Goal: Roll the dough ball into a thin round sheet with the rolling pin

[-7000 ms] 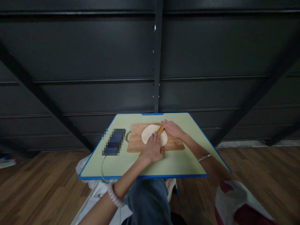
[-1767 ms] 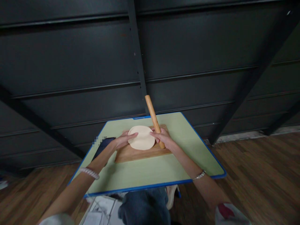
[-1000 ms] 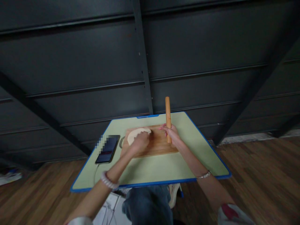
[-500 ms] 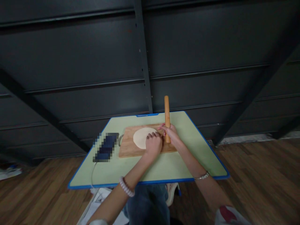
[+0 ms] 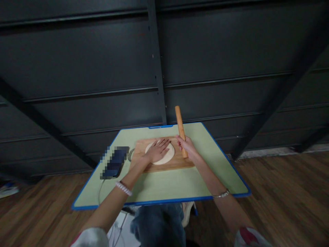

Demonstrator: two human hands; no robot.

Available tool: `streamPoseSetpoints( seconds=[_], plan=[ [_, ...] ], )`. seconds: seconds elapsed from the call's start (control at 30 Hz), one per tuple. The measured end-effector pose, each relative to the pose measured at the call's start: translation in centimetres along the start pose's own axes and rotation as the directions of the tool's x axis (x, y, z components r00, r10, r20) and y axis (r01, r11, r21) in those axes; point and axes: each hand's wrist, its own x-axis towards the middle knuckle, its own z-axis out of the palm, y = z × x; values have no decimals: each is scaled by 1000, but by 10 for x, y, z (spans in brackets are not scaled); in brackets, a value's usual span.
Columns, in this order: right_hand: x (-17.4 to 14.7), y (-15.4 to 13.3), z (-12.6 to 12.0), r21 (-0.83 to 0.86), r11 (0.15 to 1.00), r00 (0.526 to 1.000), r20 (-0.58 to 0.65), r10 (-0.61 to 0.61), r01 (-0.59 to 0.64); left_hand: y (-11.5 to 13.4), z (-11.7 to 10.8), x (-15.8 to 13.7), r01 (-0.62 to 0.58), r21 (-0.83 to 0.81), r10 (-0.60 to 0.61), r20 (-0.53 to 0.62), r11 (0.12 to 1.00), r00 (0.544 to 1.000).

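A round, flat sheet of dough (image 5: 168, 156) lies on a wooden cutting board (image 5: 146, 168). My left hand (image 5: 157, 151) rests flat across the dough with its fingers spread, covering its upper left part. At the board's right side, my right hand (image 5: 188, 145) is wrapped round a wooden rolling pin (image 5: 180, 125). The pin points away from me, its far end tilted a little left and its near end over the board. Dough and pin are apart.
The board sits on a small pale green table (image 5: 164, 187) with a blue edge. Left of it lies a pixelated dark device, apparently a phone (image 5: 114, 164), with a cable. A dark panelled wall (image 5: 115, 61) stands behind the table.
My left hand has moved left from the dough's right edge onto the dough, and its fingers have opened out. The rolling pin's far end has tipped left in my right hand.
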Motion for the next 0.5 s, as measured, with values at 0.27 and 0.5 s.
streamPoseSetpoints(
  seconds=[0.27,0.5],
  plan=[
    [0,2,-4,-439,884,985,10,-173,160,22,1,-65,10,-15,-11,-94,1000,996],
    [-16,-7,-8,-901,309,948,257,-186,305,34,-13,-117,58,23,-52,-199,998,979]
  ],
)
